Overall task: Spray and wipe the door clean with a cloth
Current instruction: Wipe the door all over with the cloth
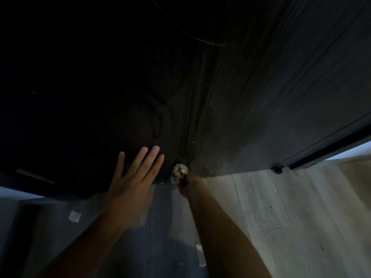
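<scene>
A dark, streaked door (200,97) fills the upper part of the view, and its bottom edge runs just above the floor. My left hand (132,177) lies flat with straight fingers against the door's lower part. To its right, my right hand (187,184) grips a crumpled, dirty pale cloth (179,171) and holds it against the door's bottom edge. No spray bottle is in view.
Pale wood-plank floor (291,207) spreads to the right, and a darker shadowed floor lies under my arms. Small white scraps (74,216) lie on the floor. A dark frame or track (321,153) with a small black stopper (277,169) runs at the right.
</scene>
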`<move>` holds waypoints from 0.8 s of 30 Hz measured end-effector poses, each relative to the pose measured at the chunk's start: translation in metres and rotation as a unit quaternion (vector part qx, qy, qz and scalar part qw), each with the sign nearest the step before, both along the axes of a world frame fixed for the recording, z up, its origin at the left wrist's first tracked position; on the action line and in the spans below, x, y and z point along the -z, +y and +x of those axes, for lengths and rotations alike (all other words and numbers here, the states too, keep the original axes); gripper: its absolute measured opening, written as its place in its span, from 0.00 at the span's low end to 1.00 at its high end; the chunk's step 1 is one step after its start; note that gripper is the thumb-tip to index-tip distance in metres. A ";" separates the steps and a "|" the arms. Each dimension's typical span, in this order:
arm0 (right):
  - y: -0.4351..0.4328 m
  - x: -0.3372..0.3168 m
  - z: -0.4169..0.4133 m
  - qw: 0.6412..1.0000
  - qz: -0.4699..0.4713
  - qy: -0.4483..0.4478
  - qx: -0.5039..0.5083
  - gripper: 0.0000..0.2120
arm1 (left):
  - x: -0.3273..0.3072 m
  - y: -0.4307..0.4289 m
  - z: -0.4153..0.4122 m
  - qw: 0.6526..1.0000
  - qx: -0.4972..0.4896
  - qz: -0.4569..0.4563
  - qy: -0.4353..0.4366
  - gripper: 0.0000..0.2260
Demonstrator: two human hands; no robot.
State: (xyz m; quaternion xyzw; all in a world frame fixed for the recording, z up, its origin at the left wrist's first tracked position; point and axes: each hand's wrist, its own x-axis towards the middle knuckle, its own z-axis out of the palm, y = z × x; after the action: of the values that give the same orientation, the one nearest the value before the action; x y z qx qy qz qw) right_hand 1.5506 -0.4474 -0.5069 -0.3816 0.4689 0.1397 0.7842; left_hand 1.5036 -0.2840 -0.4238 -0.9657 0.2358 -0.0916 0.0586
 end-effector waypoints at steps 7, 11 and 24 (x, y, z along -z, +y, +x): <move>-0.020 -0.015 -0.012 0.996 0.008 -0.018 0.089 0.05 | 0.000 -0.001 -0.001 1.000 -0.003 -0.013 -0.001 0.46; -0.009 -0.033 -0.009 0.992 0.066 -0.015 0.102 0.09 | 0.000 0.000 -0.001 1.000 0.001 -0.020 0.006 0.47; 0.002 -0.098 -0.015 0.920 -0.254 -0.132 0.269 0.12 | -0.010 -0.002 -0.007 0.996 0.022 -0.086 0.006 0.42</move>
State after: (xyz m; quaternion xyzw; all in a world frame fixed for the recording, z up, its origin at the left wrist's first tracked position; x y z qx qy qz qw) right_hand 1.5356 -0.4458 -0.4091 -0.4426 0.4655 -0.2516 0.7240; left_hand 1.4968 -0.2855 -0.4140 -0.9622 0.2487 -0.1072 -0.0280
